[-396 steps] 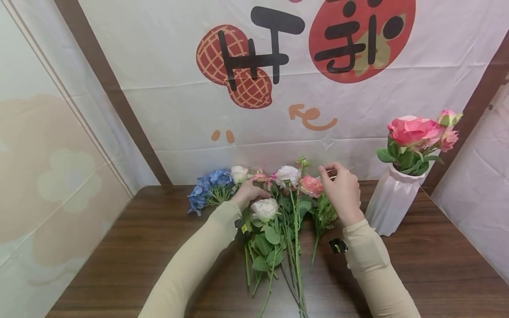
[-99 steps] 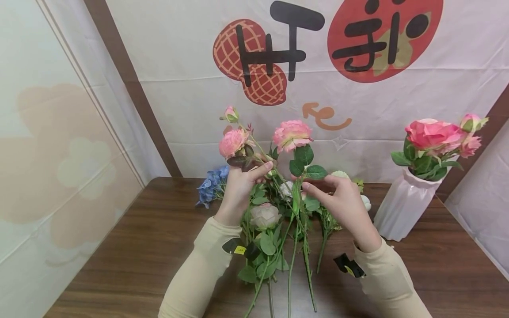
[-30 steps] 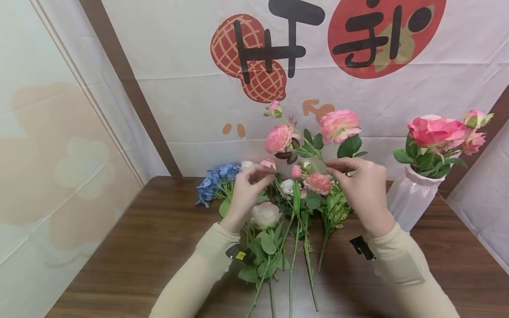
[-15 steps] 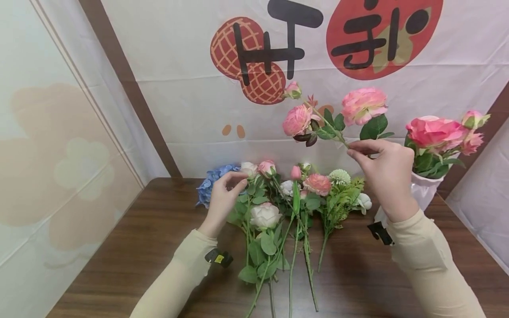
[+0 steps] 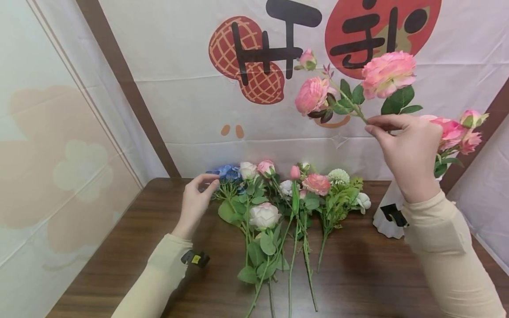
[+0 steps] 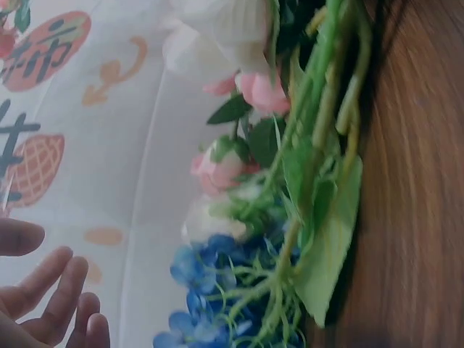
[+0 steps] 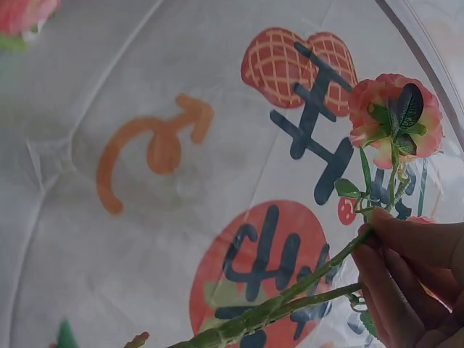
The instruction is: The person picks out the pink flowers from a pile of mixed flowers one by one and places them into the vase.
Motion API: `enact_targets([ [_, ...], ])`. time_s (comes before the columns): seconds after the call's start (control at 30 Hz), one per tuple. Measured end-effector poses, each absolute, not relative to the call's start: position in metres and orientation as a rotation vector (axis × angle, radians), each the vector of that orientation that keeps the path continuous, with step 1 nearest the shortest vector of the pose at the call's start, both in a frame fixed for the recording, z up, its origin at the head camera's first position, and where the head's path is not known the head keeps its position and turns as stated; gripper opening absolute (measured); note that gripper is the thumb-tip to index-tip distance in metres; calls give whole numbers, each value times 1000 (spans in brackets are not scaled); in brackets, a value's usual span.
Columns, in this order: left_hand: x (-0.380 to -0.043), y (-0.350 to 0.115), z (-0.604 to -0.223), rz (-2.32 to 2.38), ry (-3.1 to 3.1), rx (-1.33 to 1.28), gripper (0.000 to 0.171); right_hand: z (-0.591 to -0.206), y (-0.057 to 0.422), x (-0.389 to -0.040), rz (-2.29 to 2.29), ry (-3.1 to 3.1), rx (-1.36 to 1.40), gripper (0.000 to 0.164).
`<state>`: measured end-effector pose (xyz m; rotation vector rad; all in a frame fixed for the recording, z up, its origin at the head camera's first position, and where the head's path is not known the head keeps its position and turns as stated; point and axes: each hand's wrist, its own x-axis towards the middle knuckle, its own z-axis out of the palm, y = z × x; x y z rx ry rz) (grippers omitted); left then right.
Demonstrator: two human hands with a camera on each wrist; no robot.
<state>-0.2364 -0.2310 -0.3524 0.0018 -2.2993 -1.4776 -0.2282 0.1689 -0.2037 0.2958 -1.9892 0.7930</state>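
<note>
- Over at seven o'clock in the head view, the left forearm slants up off the near edge, its cream sleeve crossing the bench (image 5: pixel 131 238).
- Top of that arm, the left hand (image 5: pixel 195 203) points to one o'clock, fingers softly bent, thumb standing apart from the forefinger, and nothing in its hold! The left wrist view has those fingers loose and clear of the blooms.
- Just past its fingertips in the head view, at eight o'clock, the blue flowers (image 5: pixel 228 172) lie on the bench.
- Dead on six o'clock, a white rose (image 5: pixel 265 215) rests face up among leaves, long stems trailing down towards six.
- Round to between three and four, a coral bloom (image 5: pixel 317 184), then feathery greenery (image 5: pixel 338 205) with its stem aimed at seven.
- And up at two o'clock, there's the star: the pink flower spray (image 5: pixel 358 94), aloft in front of the printed backdrop (image 5: pixel 191 101), two full blooms and a bud on branching stems.
- Holding it, the right hand (image 5: pixel 413 152) at three o'clock! Thumb and fingertips nip the stem, wrist raised, hand angled between ten and eleven, forearm rising from four.
- Behind that wrist, the white vase (image 5: pixel 387 227) stands partly hidden, and at its mouth deeper pink flowers (image 5: pixel 471 141) show to the hand's right.
</note>
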Motion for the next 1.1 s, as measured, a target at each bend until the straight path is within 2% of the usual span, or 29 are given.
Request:
enact_targets([
  [0.37,-231,-252,-362,-1383,-2351,57,24,-187,187,-232,795,-1996,209,18],
  [0.6,-231,-256,-365,-1378,-2349,58,26,-197,197,-236,782,-2021,135,26],
  [1.1,-232,-257,-368,-1349,-2374,106,27,-220,217,-244,760,-2042,92,23],
])
